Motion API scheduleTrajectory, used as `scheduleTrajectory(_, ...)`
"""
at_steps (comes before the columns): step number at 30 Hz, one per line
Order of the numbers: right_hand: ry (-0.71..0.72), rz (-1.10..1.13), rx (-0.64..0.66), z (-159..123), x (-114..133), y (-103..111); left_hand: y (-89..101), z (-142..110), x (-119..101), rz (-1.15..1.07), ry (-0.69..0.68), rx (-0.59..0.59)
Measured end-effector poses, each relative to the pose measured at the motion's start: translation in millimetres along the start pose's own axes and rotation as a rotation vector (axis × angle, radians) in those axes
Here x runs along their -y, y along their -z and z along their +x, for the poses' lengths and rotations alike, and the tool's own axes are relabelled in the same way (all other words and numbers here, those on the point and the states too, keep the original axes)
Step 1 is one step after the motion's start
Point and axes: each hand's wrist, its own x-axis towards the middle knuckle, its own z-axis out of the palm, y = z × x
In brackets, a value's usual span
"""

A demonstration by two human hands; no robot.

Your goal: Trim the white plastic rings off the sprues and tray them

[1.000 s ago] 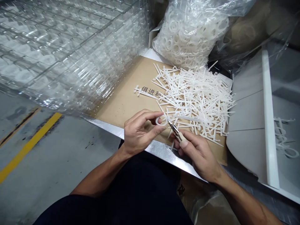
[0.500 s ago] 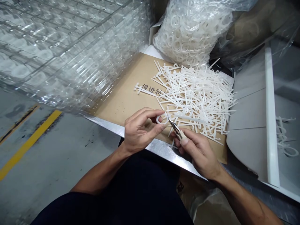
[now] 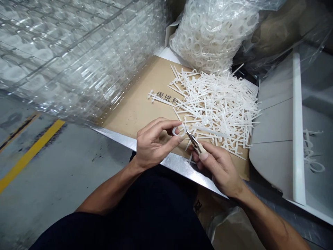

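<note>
Between thumb and fingertips, my left hand point(image 3: 156, 144) pinches a white plastic ring point(image 3: 174, 133) over the cardboard. My right hand point(image 3: 220, 166) is wrapped around small nippers point(image 3: 194, 141) with pale handles. The tips of the nippers are at the ring's right edge; whether the blades are open I cannot tell. A longer white strip point(image 3: 208, 130) runs off to the right behind the tips, and whether it joins the ring is unclear. Past my hands lies a heap of thin white plastic sprues point(image 3: 218, 104) on the brown cardboard sheet point(image 3: 130, 118).
Clear plastic trays point(image 3: 78, 52) are stacked at the left. Behind the heap stands a clear bag full of white rings point(image 3: 208, 38). At the right, a grey bin point(image 3: 299, 139) with a raised wall holds several white pieces point(image 3: 312, 156). The table's metal edge point(image 3: 179, 166) is nearest my body.
The whole view has shifted slightly. Both hands keep nearly the same pose, with the nippers still against the ring.
</note>
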Motion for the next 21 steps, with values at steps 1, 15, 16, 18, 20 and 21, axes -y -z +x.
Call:
scheduleTrajectory(1,0.000,0.000,-0.001,0.3,-0.2,0.0,0.0,0.2,-0.2,0.003,0.000,0.001)
scheduleTrajectory(15,0.003,-0.012,0.001,0.6,1.1,0.4,-0.3,0.0,0.2,0.017,0.002,-0.008)
scheduleTrajectory(16,0.004,-0.014,0.002,0.5,1.1,0.4,-0.3,0.0,0.0,0.020,0.004,-0.007)
scheduleTrajectory(18,0.003,-0.020,0.005,0.2,1.3,0.3,-0.1,0.1,-0.7,0.021,0.004,-0.005)
scheduleTrajectory(20,0.004,-0.025,0.006,0.0,1.7,0.1,-0.1,0.4,-1.4,0.019,0.001,-0.005)
scheduleTrajectory(21,0.005,-0.026,0.007,-0.1,1.9,0.1,-0.1,0.5,-1.6,0.018,-0.001,-0.005)
